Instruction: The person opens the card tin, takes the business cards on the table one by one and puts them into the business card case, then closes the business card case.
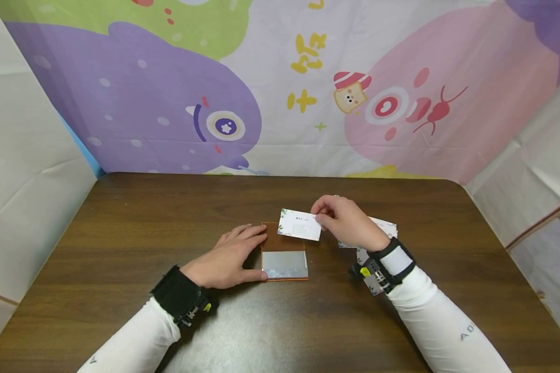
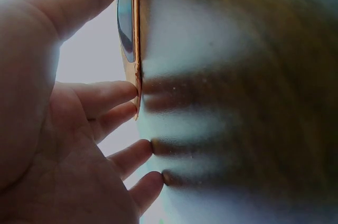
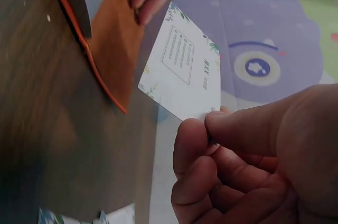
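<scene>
My right hand pinches a white business card by its right edge, between thumb and fingers. Leaf patterns and small print show on the card in the right wrist view, where the thumb covers one corner. Under the card lies an opened brown card holder with a silver metal lower half. My left hand rests beside it on the table, fingers spread, with thumb and fingertips touching the holder's left edge. The left wrist view shows those fingertips against the holder's edge.
More white printed cards lie on the brown wooden table, partly hidden under the right hand and wrist. A cartoon-printed cloth hangs along the table's far edge. Pale cloth walls stand at both sides.
</scene>
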A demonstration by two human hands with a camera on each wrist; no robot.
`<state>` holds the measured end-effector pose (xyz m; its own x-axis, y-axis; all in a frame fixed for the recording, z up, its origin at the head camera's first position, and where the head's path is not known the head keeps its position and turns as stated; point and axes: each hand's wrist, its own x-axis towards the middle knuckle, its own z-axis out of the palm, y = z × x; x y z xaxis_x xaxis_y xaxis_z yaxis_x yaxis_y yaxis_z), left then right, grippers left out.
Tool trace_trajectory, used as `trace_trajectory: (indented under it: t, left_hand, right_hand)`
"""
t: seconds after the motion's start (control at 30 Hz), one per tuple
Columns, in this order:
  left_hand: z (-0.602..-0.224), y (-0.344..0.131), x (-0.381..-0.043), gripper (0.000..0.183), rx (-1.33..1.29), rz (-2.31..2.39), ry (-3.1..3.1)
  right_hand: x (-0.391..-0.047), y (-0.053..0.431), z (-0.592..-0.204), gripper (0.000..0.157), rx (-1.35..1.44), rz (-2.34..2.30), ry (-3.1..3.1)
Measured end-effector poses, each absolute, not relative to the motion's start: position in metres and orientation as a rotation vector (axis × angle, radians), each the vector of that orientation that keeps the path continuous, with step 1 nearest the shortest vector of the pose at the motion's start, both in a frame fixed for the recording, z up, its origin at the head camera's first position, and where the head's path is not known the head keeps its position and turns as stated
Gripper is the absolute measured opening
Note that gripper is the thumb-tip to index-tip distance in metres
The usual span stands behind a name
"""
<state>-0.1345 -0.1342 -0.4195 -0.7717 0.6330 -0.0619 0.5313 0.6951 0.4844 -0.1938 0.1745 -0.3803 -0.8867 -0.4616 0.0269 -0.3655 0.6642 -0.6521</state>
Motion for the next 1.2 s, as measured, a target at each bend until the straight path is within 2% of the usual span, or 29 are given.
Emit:
trace_trajectory:
  t: [0.6, 1.2]
  left_hand:
    - [-0.419, -0.134, -0.134, 0.086, 0.935, 0.681, 2.691]
    - [-0.419, -0.135, -0.135, 0.085, 0.924, 0.664, 2.684]
  right_hand:
    - [-0.187, 0.146, -0.392, 0.010, -0.809, -1.012, 2.624]
    - [-0.184, 0.144, -0.399, 0.009, -0.794, -0.966, 2.583]
